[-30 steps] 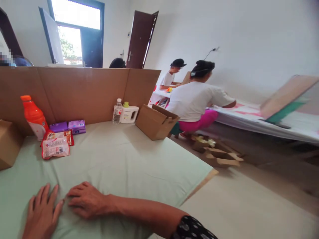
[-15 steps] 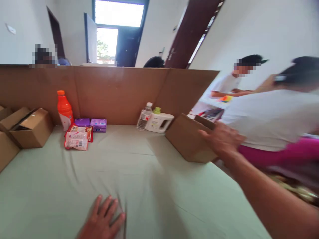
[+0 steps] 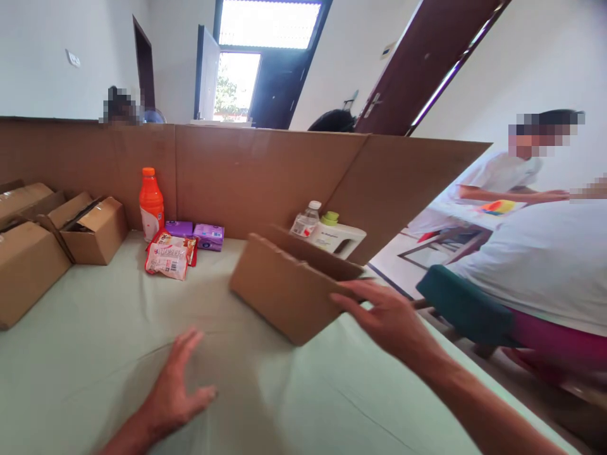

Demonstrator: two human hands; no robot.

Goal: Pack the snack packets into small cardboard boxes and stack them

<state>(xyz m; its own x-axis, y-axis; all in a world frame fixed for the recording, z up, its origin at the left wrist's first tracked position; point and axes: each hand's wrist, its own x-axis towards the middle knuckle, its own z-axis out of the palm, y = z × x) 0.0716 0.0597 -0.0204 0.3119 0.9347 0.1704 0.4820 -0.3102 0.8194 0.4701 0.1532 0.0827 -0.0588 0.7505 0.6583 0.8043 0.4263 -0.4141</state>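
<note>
My right hand (image 3: 379, 309) grips the near right edge of an open cardboard box (image 3: 284, 291), thumb on the outside wall. The box is tilted over the pale green cloth (image 3: 199, 404), and its inside is mostly hidden. My left hand (image 3: 175, 385) is raised a little above the cloth, fingers and thumb apart, holding nothing; it is left of the box and not touching it. Behind the box stand a clear plastic bottle (image 3: 306, 218) with a white cap and a white jug (image 3: 332, 237) with a green cap, both partly covered by the box.
An orange bottle (image 3: 152, 202), purple packs (image 3: 208, 236) and red-and-white snack bags (image 3: 167, 258) stand at the back left. Several cardboard boxes (image 3: 33, 272) sit at the far left. A cardboard screen (image 3: 265, 170) closes off the back. At right, a person (image 3: 535, 259) sits on a green chair (image 3: 465, 303).
My right hand has brought the box leftward and nearer, away from the table's right edge. My left hand has lifted from the cloth and turned with the thumb apart. The view has shifted.
</note>
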